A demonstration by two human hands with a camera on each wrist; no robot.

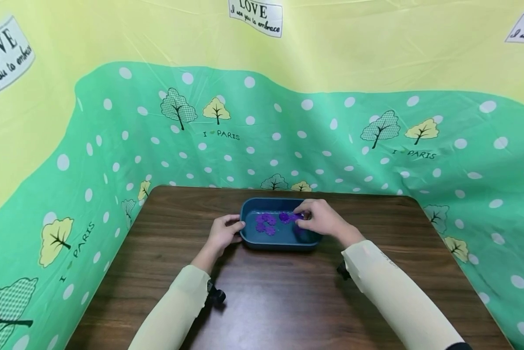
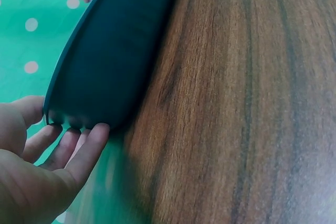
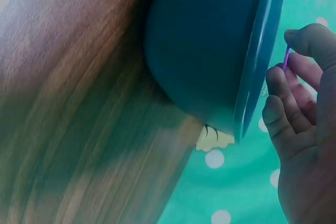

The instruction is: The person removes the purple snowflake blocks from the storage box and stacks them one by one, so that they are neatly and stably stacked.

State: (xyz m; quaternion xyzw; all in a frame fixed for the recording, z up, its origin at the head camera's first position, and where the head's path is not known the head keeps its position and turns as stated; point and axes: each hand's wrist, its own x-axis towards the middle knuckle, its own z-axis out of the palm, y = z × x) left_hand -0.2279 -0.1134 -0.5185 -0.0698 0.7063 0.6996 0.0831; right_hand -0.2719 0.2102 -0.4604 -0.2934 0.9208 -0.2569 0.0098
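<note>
Shows two pale sleeves nearest, over one brown wood-grain surface, with a black fitting at each cuff. Past the cuffs, grasps the left end of one dark blue container with the left grip: thumb at the rim, fingertips against the outer wall. Pinches one thin purple piece between thumb and fingers of the right grip, over the container's right end; seen edge-on from the right wrist. Inside the container: several small purple pieces, clustered left of middle, overlapping; cannot tell the exact number. Also holds a darker purple piece just right of that cluster, near the right fingertips, plus more purple below, partly hidden. Beyond the surface's far edge: green-and-yellow cloth with white dots, printed trees, three "LOVE" panels (rightmost cut off) and three "I PARIS" captions.
</note>
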